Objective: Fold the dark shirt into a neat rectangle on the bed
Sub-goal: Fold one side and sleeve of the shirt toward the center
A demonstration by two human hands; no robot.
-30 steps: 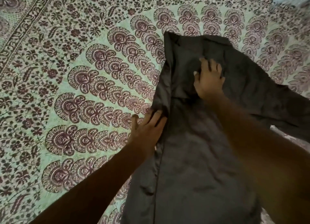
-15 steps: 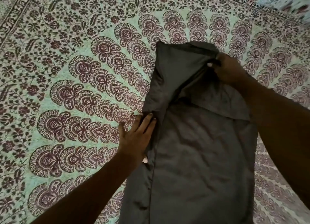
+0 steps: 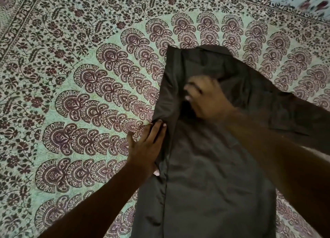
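Side-fold stage, I'd say: the dark shirt [image 3: 214, 175] lies lengthwise on the bed's printed bedspread [image 3: 80, 95], its left side folded in. Left hand [image 3: 148, 146] is flat, fingers straight, pinning the shirt's left edge. Right hand [image 3: 207, 96], blurry near the shirt's collar end, has fingers curled into the cloth, pinching a fold I'd guess. Next up: bring in the sleeve [image 3: 294, 116] sprawling off the shirt's right. Nothing blocks it; a floral cloth [image 3: 303, 0] sits well beyond the shirt's top.

Plain dark grey shirt [image 3: 210, 175] lies on a green bedsheet [image 3: 75, 88] printed with maroon paisley fans.
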